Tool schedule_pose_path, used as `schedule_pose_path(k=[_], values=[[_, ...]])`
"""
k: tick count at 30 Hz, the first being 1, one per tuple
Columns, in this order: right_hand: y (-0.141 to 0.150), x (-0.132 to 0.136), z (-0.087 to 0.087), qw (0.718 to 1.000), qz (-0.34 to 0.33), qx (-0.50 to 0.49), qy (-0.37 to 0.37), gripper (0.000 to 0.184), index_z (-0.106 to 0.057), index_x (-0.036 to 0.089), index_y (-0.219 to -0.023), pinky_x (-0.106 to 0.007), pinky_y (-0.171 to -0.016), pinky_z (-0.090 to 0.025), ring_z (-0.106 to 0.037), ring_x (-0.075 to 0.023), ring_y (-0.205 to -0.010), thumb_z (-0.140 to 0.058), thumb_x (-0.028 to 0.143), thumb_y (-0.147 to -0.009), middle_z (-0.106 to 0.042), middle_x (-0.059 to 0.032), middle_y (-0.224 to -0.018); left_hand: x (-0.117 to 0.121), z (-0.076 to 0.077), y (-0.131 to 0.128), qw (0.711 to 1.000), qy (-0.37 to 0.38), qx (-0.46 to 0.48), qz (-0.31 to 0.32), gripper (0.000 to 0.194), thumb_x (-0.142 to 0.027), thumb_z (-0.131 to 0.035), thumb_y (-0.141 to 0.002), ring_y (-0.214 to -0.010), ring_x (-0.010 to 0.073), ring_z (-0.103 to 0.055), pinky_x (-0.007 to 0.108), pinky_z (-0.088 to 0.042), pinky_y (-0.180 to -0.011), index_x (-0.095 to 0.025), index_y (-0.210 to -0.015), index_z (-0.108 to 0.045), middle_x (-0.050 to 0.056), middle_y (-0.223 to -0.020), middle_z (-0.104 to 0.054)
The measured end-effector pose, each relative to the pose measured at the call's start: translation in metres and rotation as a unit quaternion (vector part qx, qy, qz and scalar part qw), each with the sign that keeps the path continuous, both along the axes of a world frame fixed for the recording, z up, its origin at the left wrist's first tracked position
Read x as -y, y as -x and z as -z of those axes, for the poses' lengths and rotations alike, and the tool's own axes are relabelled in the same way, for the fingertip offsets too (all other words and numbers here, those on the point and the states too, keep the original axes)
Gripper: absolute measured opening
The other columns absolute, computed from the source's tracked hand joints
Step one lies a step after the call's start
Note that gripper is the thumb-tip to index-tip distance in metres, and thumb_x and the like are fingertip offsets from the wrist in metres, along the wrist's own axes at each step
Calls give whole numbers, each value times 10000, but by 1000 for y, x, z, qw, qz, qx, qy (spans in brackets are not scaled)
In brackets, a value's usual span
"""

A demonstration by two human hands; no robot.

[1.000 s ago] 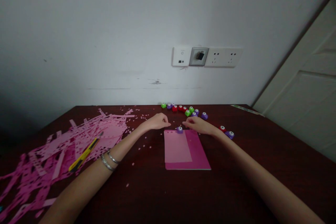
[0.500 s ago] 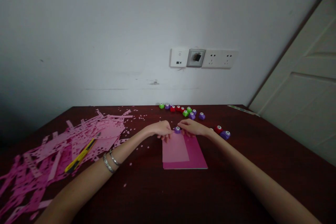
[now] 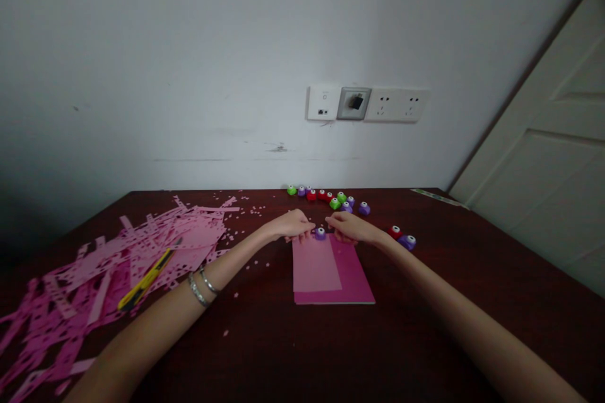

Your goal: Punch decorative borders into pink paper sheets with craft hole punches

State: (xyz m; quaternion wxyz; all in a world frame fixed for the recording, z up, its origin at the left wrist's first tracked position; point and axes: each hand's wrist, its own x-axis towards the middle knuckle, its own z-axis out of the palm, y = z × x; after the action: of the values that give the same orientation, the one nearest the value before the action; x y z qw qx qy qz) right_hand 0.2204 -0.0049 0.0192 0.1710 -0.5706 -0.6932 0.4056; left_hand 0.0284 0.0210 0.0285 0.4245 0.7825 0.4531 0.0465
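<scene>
A purple craft punch with a white button sits at the top edge of a light pink paper sheet. Beneath that sheet lies a larger magenta sheet. My left hand is just left of the punch, fingers curled and closed, its lower fingertips at the pink sheet's upper left corner. On the other side, my right hand is closed too, thumb and forefinger together, over the magenta sheet's top edge. Whatever either hand pinches is hidden or too small to name.
Punched pink paper strips heap on the left, with a yellow utility knife on top. More punches in green, red and purple stand near the wall. A red punch and a purple one lie right of my right hand.
Both hands came down toward the purple punch and the papers' top edge, then drew slightly back up and apart. The punch and sheets look unmoved on the table.
</scene>
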Motion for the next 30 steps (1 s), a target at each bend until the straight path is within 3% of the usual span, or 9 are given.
schedule_pose_path(k=[6, 10, 14, 18, 23, 30], values=[[7, 3, 8, 999, -24, 44, -10, 426, -445, 171, -638, -201, -371, -306, -400, -72, -339, -262, 429, -923, -439, 30, -428, 3, 2, -15, 996, -52, -64, -24, 466, -423, -303, -882, -361, 82, -433, 215, -366, -392, -108, -649, -557, 17, -493, -518], [11, 5, 10, 994, -48, 83, -61, 407, -562, 134, -733, -214, -447, -361, -477, -99, -418, -280, 355, -927, -517, -8, -493, 11, -2, -24, 994, -39, -105, -4, 448, -373, -273, -894, -380, 88, -445, 214, -391, -412, -113, -630, -524, 11, -483, -489], [11, 5, 17, 966, -116, 185, -140, 282, -601, 96, -985, -241, -586, -430, -596, -155, -632, -354, 167, -868, -648, -97, -748, 10, 1, -28, 989, -33, -141, 7, 442, -338, -247, -901, -375, 91, -433, 216, -381, -406, -121, -621, -511, 6, -466, -471], [14, 5, 25, 923, -148, 280, -220, 379, -556, 44, -1105, -317, -744, -443, -608, -248, -890, -409, 30, -756, -621, -207, -1036, -3, 17, -26, 991, 0, -133, 8, 462, -379, -279, -889, -362, 86, -406, 215, -349, -380, -129, -557, -483, 18, -464, -477], [18, 5, 23, 918, -157, 297, -209, 353, -586, 42, -1044, -330, -757, -452, -615, -269, -898, -398, 0, -748, -624, -222, -1035, -21, 34, -20, 989, 78, -115, 46, 465, -380, -272, -887, -356, 70, -342, 197, -282, -367, -137, -551, -483, 18, -440, -457], [19, -2, 19, 908, -212, 301, -202, 347, -622, 52, -933, -337, -765, -469, -618, -276, -888, -462, -29, -636, -638, -218, -1002, -21, 28, -26, 979, 88, -176, 56, 344, -226, -318, -821, -344, 82, -308, 228, -287, -394, -115, -609, -565, 6, -421, -432]])
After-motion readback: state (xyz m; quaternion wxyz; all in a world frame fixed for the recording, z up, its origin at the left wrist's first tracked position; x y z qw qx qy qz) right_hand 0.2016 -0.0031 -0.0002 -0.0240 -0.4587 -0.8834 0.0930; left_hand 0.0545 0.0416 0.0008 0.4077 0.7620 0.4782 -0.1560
